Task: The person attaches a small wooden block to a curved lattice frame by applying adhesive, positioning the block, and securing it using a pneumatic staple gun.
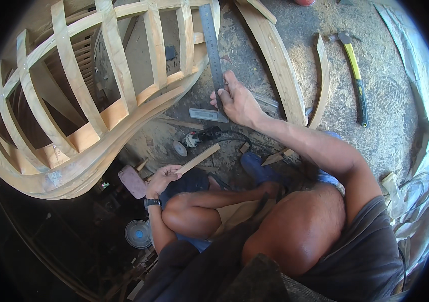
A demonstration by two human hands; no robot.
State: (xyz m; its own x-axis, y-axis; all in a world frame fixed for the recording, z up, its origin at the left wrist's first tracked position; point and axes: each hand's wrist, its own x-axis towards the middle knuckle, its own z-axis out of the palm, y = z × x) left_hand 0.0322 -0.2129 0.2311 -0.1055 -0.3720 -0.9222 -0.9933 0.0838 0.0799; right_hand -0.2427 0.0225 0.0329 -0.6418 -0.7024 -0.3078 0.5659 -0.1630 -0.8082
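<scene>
My right hand [238, 103] is closed around the lower end of a try square's steel blade [211, 48], marked with a scale. The pale metal stock [208, 115] lies across below the fingers; my hand partly hides where the two meet. At its far end the blade overlaps the edge of a curved wooden frame with ribs [119, 60], which fills the upper left. Lower down, my left hand [163, 180], with a dark watch at the wrist, grips one end of a short wooden strip [199, 158]. The strip's free end slants up to the right.
An angle grinder [199, 137] with its cord lies on the dusty floor between my hands. Right of my right hand are long curved planks [277, 60], a thinner curved piece [321, 80] and a yellow-and-black-handled hammer [354, 70]. A pink rectangular object [132, 182] is by my left hand.
</scene>
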